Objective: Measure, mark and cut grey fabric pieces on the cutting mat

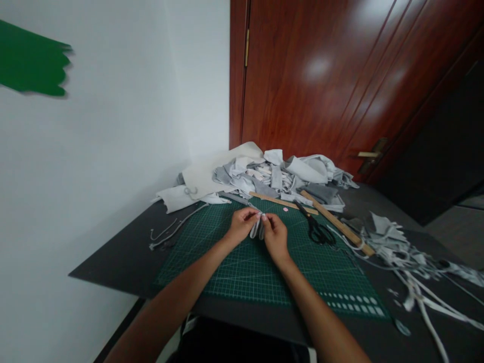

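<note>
A small folded strip of light grey fabric [257, 230] hangs in loops between my two hands, over the green cutting mat [212, 252]. My left hand [244, 224] pinches its upper left side between thumb and fingers. On the other side, my right hand [275, 233] pinches it too, with the fingertips of both hands almost touching. A thin grey end of material reaches up and away behind the fingertips. Black-handled scissors [320, 234] lie to the right of my right hand. A small pink piece [285, 209] rests on the mat just beyond it.
Wooden rulers [340, 224] lie across the mat's far right. Behind stands a heap of grey and white fabric scraps [242, 174] against the wall and door [302, 91]. Fabric strips [401, 252] clutter the table's right side, and grey cords [177, 229] lie at left.
</note>
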Demonstrator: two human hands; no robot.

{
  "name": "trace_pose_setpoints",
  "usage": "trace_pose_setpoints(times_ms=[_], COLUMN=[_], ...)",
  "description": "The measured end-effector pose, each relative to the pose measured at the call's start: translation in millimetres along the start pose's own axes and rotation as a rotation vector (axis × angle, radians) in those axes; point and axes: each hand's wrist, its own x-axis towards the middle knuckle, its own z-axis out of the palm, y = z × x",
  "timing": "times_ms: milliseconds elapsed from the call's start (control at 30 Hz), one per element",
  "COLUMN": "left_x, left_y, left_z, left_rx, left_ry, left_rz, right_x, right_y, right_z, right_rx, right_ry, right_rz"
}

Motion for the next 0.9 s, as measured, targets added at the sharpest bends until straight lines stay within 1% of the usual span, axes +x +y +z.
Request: trace_pose_setpoints(times_ms=[100, 267, 433, 567, 633, 700, 800, 900], left_x=[0, 1, 1, 1, 2, 5, 11, 20], left_y=[-1, -3, -5, -5, -6, -8, -11, -12], left_z=[0.8, 1.2, -0.9, 0.5, 0.3, -2.4, -11.6, -23.2], left_rx=[-0.016, -0.038, -0.047, -0.035, -0.021, -0.003, 0.028, 0.062], left_ry=[-0.005, 0.006, -0.009, -0.010, 0.008, 0.048, 0.121, 0.179], left_rz=[-0.008, -0.014, -0.023, -0.019, -0.014, -0.010, 0.001, 0.021], right_x=[-2, -3, -3, -1, 2, 8, 22, 36], right_y=[-1, -6, -10, -9, -6, -1, 10, 24], right_z=[-1, -2, -2, -2, -4, -9, -23, -42], right_rx=[-0.067, -0.111, -0.149, -0.183, -0.182, -0.172, -0.128, -0.108], right_ry=[-0.003, -0.006, -0.030, 0.006, 0.025, 0.080, 0.242, 0.375], right_rz=[-0.040, -0.072, -0.108, -0.175, -0.176, -0.136, -0.065, -0.023])
